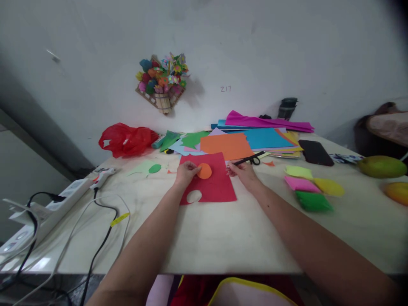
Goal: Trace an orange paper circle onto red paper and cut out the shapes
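Note:
My left hand pinches the edge of an orange paper circle between thumb and fingers. The circle lies over a red sheet, which has a round hole cut near its lower left. My right hand, at the sheet's right edge, is closed around a dark pen with its tip pointing left toward the sheet. Just behind the pen are the black loops of what look like scissors. A green paper oval lies to the left of my left hand.
Coloured sheets pile up behind, beside a red plastic bag. A power strip and cables run along the left. On the right are a phone, several coloured packets and a green mango-like fruit.

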The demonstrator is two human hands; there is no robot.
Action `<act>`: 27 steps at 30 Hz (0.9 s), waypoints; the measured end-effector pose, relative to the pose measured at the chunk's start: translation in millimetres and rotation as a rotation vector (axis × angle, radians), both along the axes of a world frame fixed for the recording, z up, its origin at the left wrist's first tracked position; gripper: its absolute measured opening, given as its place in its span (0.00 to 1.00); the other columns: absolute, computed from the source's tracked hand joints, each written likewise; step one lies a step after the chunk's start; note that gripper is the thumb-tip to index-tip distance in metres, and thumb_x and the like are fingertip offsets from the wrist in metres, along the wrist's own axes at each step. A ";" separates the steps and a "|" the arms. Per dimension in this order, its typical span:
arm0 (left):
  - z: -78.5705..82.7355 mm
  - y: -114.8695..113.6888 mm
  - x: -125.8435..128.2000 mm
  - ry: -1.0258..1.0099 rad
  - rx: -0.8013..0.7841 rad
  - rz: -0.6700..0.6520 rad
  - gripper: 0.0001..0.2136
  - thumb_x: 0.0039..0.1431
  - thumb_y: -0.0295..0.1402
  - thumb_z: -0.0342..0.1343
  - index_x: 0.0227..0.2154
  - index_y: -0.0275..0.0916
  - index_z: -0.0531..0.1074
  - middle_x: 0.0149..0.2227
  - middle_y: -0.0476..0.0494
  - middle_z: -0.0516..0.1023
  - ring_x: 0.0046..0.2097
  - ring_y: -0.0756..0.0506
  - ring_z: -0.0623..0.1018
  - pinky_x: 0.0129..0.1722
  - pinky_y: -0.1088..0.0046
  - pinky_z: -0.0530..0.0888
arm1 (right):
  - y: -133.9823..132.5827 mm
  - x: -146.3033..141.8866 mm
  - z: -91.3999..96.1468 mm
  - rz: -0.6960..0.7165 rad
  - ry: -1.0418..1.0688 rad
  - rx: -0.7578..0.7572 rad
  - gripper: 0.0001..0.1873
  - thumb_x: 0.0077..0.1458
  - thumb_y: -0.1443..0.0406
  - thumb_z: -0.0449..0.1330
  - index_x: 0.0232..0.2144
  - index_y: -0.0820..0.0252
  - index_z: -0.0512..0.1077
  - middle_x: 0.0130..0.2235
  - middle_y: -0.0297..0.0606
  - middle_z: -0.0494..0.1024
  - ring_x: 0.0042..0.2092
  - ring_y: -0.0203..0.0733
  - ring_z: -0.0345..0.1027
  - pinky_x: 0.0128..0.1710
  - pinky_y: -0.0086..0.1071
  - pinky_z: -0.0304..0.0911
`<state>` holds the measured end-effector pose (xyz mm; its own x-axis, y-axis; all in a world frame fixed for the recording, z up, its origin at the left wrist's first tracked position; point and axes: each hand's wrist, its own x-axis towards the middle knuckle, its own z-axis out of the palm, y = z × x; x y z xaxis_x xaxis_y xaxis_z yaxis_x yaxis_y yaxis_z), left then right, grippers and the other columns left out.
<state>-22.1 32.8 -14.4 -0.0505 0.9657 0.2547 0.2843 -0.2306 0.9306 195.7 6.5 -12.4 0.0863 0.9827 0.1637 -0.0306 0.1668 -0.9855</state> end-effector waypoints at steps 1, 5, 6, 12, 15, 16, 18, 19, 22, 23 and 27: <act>-1.6 0.9 -0.4 0.030 0.000 0.004 0.12 0.38 0.37 0.61 0.20 0.38 0.63 0.15 0.54 0.67 0.17 0.53 0.67 0.17 0.79 0.62 | -0.1 -0.1 -0.1 0.002 -0.002 -0.003 0.20 0.37 0.52 0.61 0.26 0.63 0.68 0.24 0.37 0.73 0.23 0.34 0.66 0.24 0.29 0.63; -4.2 1.9 -1.4 0.083 -0.004 0.020 0.11 0.39 0.35 0.60 0.19 0.38 0.63 0.14 0.55 0.66 0.16 0.54 0.65 0.15 0.79 0.60 | -0.5 -0.5 -0.3 0.006 -0.005 -0.010 0.19 0.36 0.53 0.62 0.26 0.63 0.68 0.24 0.36 0.73 0.22 0.34 0.66 0.24 0.30 0.63; -4.3 1.8 -1.3 0.096 -0.002 0.024 0.10 0.39 0.35 0.60 0.19 0.38 0.64 0.15 0.55 0.66 0.16 0.54 0.65 0.15 0.80 0.60 | -0.5 -0.6 -0.4 0.008 -0.007 -0.007 0.19 0.36 0.53 0.62 0.25 0.63 0.68 0.23 0.36 0.73 0.22 0.33 0.66 0.24 0.29 0.63; -5.4 1.8 -0.6 0.184 0.032 0.062 0.08 0.39 0.34 0.60 0.18 0.37 0.66 0.16 0.53 0.67 0.20 0.53 0.67 0.18 0.79 0.62 | 1.5 1.2 -4.5 0.045 -0.039 0.013 0.20 0.38 0.52 0.61 0.26 0.63 0.68 0.24 0.37 0.73 0.22 0.33 0.66 0.23 0.28 0.62; -5.1 0.7 -0.8 0.234 0.047 0.077 0.08 0.39 0.34 0.60 0.19 0.37 0.67 0.17 0.52 0.68 0.21 0.52 0.68 0.20 0.79 0.62 | 2.4 2.3 -6.3 0.064 -0.060 0.022 0.20 0.39 0.52 0.60 0.26 0.63 0.68 0.24 0.38 0.74 0.23 0.33 0.67 0.23 0.28 0.62; -4.8 0.1 -0.9 0.264 0.055 0.085 0.07 0.39 0.34 0.60 0.19 0.37 0.67 0.18 0.51 0.69 0.22 0.52 0.68 0.20 0.78 0.63 | 2.4 2.5 -6.6 0.067 -0.062 0.022 0.19 0.39 0.52 0.60 0.26 0.63 0.68 0.24 0.39 0.74 0.23 0.34 0.67 0.23 0.28 0.62; -4.2 -1.1 -1.1 0.331 0.071 0.100 0.06 0.40 0.33 0.60 0.19 0.38 0.68 0.19 0.50 0.69 0.23 0.51 0.69 0.21 0.78 0.63 | 2.2 2.8 -6.7 0.072 -0.062 0.021 0.19 0.40 0.52 0.60 0.26 0.63 0.68 0.25 0.39 0.74 0.23 0.34 0.67 0.23 0.28 0.62; -4.0 -1.5 -1.2 0.358 0.077 0.106 0.06 0.40 0.33 0.60 0.19 0.38 0.68 0.19 0.50 0.70 0.23 0.51 0.69 0.21 0.77 0.63 | 2.1 2.9 -6.8 0.074 -0.061 0.020 0.19 0.40 0.52 0.60 0.26 0.63 0.68 0.25 0.38 0.74 0.23 0.33 0.67 0.24 0.28 0.63; -3.4 -2.5 -1.7 0.394 0.081 0.109 0.05 0.40 0.32 0.59 0.19 0.38 0.69 0.19 0.50 0.70 0.23 0.50 0.69 0.22 0.77 0.63 | 2.2 3.4 -7.3 0.078 -0.055 0.016 0.18 0.40 0.53 0.60 0.27 0.63 0.68 0.25 0.38 0.74 0.23 0.33 0.67 0.24 0.28 0.63; -3.1 -2.9 -1.8 0.403 0.082 0.109 0.05 0.40 0.32 0.59 0.19 0.38 0.69 0.19 0.50 0.70 0.23 0.50 0.69 0.22 0.77 0.63 | 2.4 3.6 -7.5 0.077 -0.054 0.017 0.18 0.40 0.53 0.60 0.27 0.63 0.68 0.25 0.38 0.74 0.23 0.33 0.67 0.24 0.28 0.63; -0.5 -5.5 -1.3 0.448 0.082 0.101 0.05 0.41 0.32 0.59 0.19 0.38 0.69 0.20 0.49 0.71 0.24 0.50 0.70 0.23 0.76 0.63 | 1.9 3.5 -6.8 0.074 -0.054 0.014 0.19 0.39 0.52 0.60 0.26 0.63 0.68 0.24 0.37 0.73 0.23 0.33 0.67 0.24 0.28 0.63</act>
<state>-23.5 27.4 -14.9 -0.0111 0.9372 0.3487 0.6787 -0.2490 0.6909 199.2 8.5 -19.2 0.0045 0.9836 0.1802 0.0097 0.1802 -0.9836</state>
